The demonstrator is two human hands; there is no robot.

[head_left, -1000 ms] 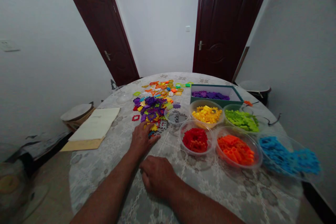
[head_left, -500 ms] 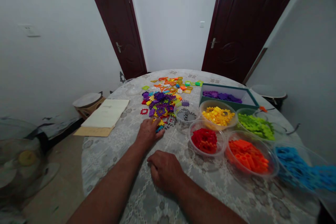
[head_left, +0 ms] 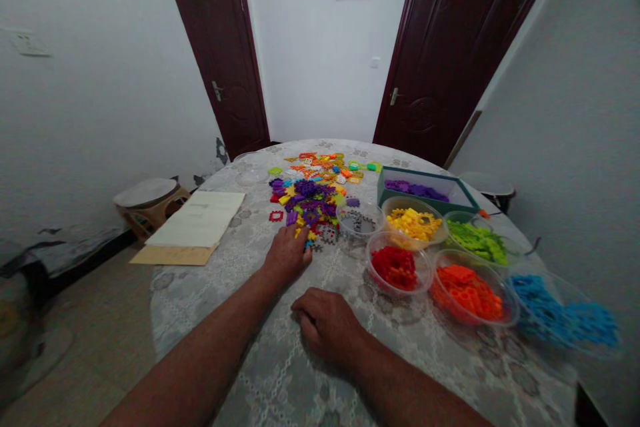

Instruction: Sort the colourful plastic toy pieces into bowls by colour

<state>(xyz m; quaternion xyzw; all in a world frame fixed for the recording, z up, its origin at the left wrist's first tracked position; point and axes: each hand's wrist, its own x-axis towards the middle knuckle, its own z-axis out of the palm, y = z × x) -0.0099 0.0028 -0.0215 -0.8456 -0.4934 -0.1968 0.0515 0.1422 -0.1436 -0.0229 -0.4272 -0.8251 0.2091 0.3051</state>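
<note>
My left hand (head_left: pixel 287 255) reaches to the near edge of a mixed pile of plastic building pieces (head_left: pixel 313 203), mostly purple and yellow. Its fingers are bent and close together beside a yellow piece (head_left: pixel 300 232); what they grip, if anything, is hidden. Nearer to me, my right hand (head_left: pixel 327 323) rests on the tablecloth, fingers curled in, with nothing seen in it. Right of the pile stands a clear tub of grey pieces (head_left: pixel 361 220). A tub of red pieces (head_left: pixel 395 268) stands to the right, beyond my right hand.
Further tubs hold yellow (head_left: pixel 415 223), green (head_left: pixel 477 241), orange (head_left: pixel 467 293) and blue pieces (head_left: pixel 565 313). Behind them is a green-edged box (head_left: pixel 463 192) with purple pieces. Papers (head_left: pixel 197 220) lie at the left table edge. More coloured pieces (head_left: pixel 325 163) are scattered at the back.
The camera view has tilted up and shifted slightly. My left hand stays at the pile's near edge, its fingers slightly shifted. My right hand rests much as before.
</note>
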